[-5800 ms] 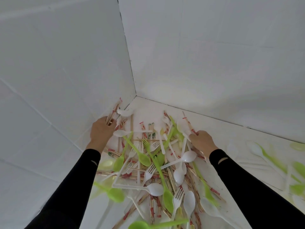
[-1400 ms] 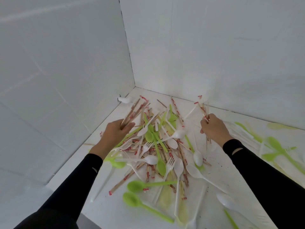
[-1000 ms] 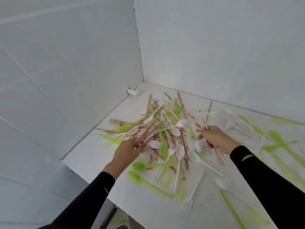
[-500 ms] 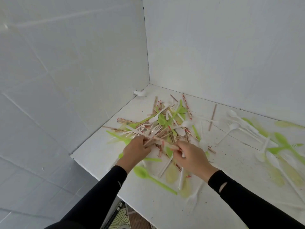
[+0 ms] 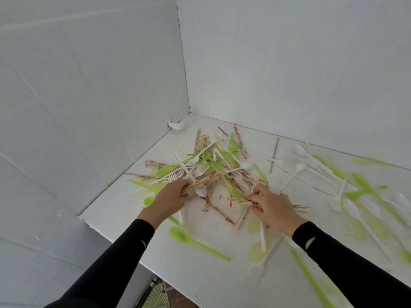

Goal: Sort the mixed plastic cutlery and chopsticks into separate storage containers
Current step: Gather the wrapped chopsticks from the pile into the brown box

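Amid cutlery [image 5: 209,162], left hand [image 5: 169,200] and right hand [image 5: 272,207] hold wooden chopsticks [image 5: 206,181].

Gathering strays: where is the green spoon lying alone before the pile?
Head view, left of centre: the green spoon lies on the table, nearer the person than the left hand.

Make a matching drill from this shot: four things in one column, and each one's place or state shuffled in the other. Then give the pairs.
1. left hand
2. green spoon
3. white lump
4. lone chopstick

A. at the foot of the left wall
B. grips a chopstick bundle
C. lies on its own, nearer the person than the pile
D. lies apart, right of the pile

Pairs: 1-B, 2-C, 3-A, 4-D
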A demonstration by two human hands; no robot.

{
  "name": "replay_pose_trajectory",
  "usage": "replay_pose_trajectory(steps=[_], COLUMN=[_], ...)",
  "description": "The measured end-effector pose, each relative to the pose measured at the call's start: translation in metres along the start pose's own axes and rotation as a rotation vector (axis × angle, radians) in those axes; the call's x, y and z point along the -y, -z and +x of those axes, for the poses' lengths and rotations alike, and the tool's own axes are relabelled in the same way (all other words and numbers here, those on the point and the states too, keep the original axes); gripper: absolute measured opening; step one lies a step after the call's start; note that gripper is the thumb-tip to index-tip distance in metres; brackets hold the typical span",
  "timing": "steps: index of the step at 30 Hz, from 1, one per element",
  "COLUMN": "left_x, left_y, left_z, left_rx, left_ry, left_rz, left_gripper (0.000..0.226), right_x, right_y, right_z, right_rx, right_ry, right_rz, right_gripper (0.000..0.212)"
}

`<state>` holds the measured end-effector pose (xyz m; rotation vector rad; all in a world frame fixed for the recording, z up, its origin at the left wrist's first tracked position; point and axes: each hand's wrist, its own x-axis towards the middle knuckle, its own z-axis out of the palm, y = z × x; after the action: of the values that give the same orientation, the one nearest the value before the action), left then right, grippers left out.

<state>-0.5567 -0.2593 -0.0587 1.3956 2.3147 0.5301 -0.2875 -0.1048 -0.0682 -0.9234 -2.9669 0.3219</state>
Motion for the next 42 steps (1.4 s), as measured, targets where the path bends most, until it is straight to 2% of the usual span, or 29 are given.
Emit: replay_pose_trajectory(steps=[2, 6, 9, 13, 15, 17, 18, 20, 22, 24, 27, 32, 37, 42], left_x=[-0.01, -0.032, -0.046, -0.06, -0.069, -0.08, -0.086, -0.096, -0.102, -0.102, -0.094, -0.083, -0.093, -0.105], left_y=[-0.001, -0.006, -0.004, 0.001, 0.005, 0.005, 0.004, 0.003, 0.0, -0.002, -0.001, 0.001, 0.003, 0.002], left_z=[0.003, 0.011, 0.02, 0.032, 0.035, 0.035, 0.034, 0.031, 0.029, 0.03, 0.033, 0.028, 0.028, 0.033], left_rx=[0.007, -0.027, -0.052, -0.037, -0.064, -0.058, -0.046, -0.018, 0.014, 0.021, 0.038, 0.178, -0.002, -0.221], left_ry=[-0.045, -0.094, -0.099, -0.107, -0.115, -0.126, -0.136, -0.164, -0.205, -0.217, -0.195, -0.179, -0.138, -0.141], left_rz=[-0.072, -0.188, -0.188, -0.172, -0.224, -0.299, -0.339, -0.401, -0.395, -0.342, -0.255, -0.249, -0.783, -0.872], left_gripper=[0.034, 0.011, 0.018, 0.017, 0.012, 0.009, 0.009, 0.013, 0.017, 0.018, 0.016, 0.013, 0.019, 0.023], right_x=[-0.014, -0.022, -0.008, 0.013, 0.027, 0.039, 0.044, 0.049, 0.047, 0.041, 0.024, -0.019, -0.043, -0.056], right_y=[0.003, 0.01, 0.015, 0.016, 0.021, 0.031, 0.039, 0.052, 0.058, 0.06, 0.061, 0.058, 0.057, 0.046], right_z=[-0.004, -0.009, -0.012, -0.016, -0.014, -0.006, 0.0, 0.013, 0.021, 0.026, 0.023, 0.015, -0.005, -0.02], right_rx=[-0.028, -0.127, -0.165, -0.108, -0.153, -0.23, -0.245, -0.207, -0.173, -0.183, -0.255, -0.355, -0.275, -0.201], right_ry=[-0.08, -0.217, -0.2, -0.155, -0.161, -0.213, -0.271, -0.42, -0.493, -0.478, -0.504, -0.696, -0.788, -0.795], right_rz=[-0.011, 0.048, 0.14, 0.257, 0.478, 0.813, 0.949, 1.226, 1.473, 1.484, 1.371, 1.368, 1.388, 1.25], right_gripper=[0.033, 0.032, 0.028, 0.022, 0.014, 0.029, 0.029, 0.028, 0.035, 0.028, 0.022, 0.026, 0.031, 0.044])
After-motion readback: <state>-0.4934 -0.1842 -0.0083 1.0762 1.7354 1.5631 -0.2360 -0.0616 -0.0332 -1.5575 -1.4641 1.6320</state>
